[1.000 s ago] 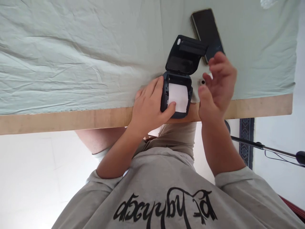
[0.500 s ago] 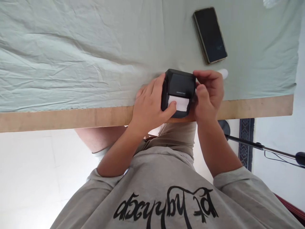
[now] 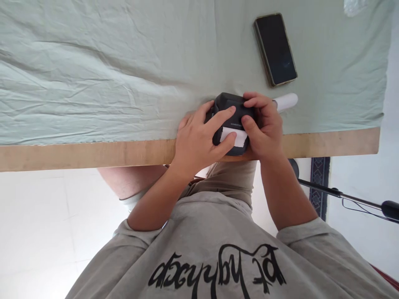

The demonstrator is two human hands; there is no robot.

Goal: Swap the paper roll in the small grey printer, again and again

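Black device [image 3: 235, 119] sits at the counter's [image 3: 93, 156] near edge, held between spread left fingers [image 3: 220, 119] and curled right fingers [image 3: 260, 101].

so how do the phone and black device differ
The black device is chunky; the phone is flatter. The device is touched by the left hand and right hand; the phone lies untouched. White paper shows on the device; the phone shows a dark screen. Both are mostly dark.
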